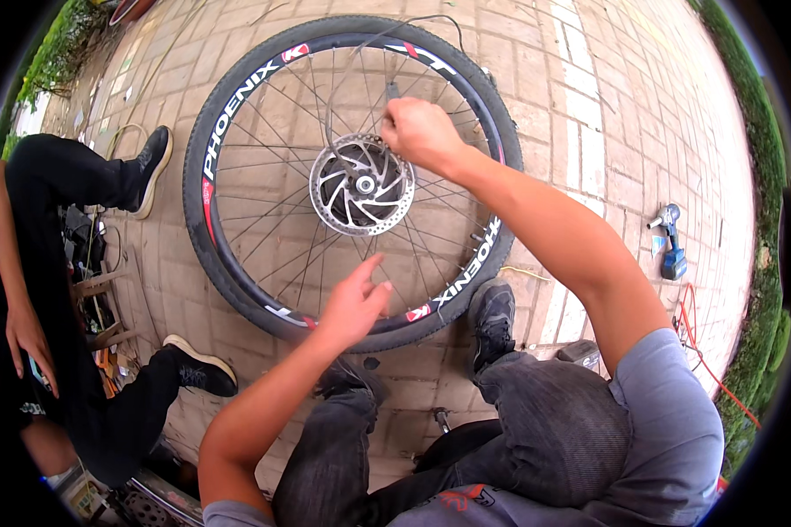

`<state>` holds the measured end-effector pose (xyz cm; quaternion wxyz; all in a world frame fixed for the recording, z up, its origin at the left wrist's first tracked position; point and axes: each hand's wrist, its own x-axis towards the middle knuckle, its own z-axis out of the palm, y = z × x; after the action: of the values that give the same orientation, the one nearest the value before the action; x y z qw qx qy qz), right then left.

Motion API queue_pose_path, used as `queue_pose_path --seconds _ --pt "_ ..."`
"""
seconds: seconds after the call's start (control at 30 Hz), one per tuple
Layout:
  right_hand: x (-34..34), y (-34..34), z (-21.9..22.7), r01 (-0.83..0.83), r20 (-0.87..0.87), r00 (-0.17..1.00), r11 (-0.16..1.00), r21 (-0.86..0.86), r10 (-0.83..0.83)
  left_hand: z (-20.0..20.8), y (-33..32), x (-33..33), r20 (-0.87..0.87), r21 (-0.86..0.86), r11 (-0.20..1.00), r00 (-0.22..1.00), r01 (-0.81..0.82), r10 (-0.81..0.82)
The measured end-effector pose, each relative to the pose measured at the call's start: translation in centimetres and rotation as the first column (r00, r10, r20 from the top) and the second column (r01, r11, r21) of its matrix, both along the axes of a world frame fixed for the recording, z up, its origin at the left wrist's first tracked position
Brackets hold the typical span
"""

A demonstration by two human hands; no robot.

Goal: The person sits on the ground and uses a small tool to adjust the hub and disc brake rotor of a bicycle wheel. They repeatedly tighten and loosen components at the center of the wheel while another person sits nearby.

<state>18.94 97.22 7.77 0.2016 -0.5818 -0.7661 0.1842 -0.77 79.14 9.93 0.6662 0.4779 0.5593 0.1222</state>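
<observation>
**Down on the bricks, two hands work on a bike wheel**

Now a big bike wheel (347, 180) lies flat on the brick floor (589, 114), right in front of the person's shoes. It has a black tyre, a black rim with white and red marks, and lots of thin spokes. In the middle sits a round silver brake disc (361, 185) with holes in it.

The right hand (420, 132) is above the wheel, just past the disc. Its fingers are curled tight, pinching something small and thin. It is too small to tell just what it is. A thin bent wire (343, 97) curves over the spokes close to this hand.

The left hand (353, 303) is near the closest edge of the wheel. It is open, fingers spread, and holds nothing. It floats over the spokes and rim, and I cannot tell if it touches them.

The person's right shoe (494, 318) is right against the tyre.

Another person in black trousers and black shoes (154, 162) is at the left, beside the wheel. A blue power drill (671, 241) lies on the bricks far off to the right, near an orange cord (703, 351).
</observation>
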Motion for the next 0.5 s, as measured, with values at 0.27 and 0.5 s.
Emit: queue_pose_path --seconds 0.27,0.5 --pt "12.2 0.7 5.3 0.491 -0.179 0.863 0.868 0.074 -0.472 0.1 -0.3 -2.3 -0.018 -0.040 0.998 0.999 -0.047 0.046" --pt "44.2 -15.7 0.1 0.986 -0.200 0.031 0.063 -0.155 -0.979 1.6 -2.2 -6.9 -0.038 -0.031 0.970 0.970 -0.242 0.241"
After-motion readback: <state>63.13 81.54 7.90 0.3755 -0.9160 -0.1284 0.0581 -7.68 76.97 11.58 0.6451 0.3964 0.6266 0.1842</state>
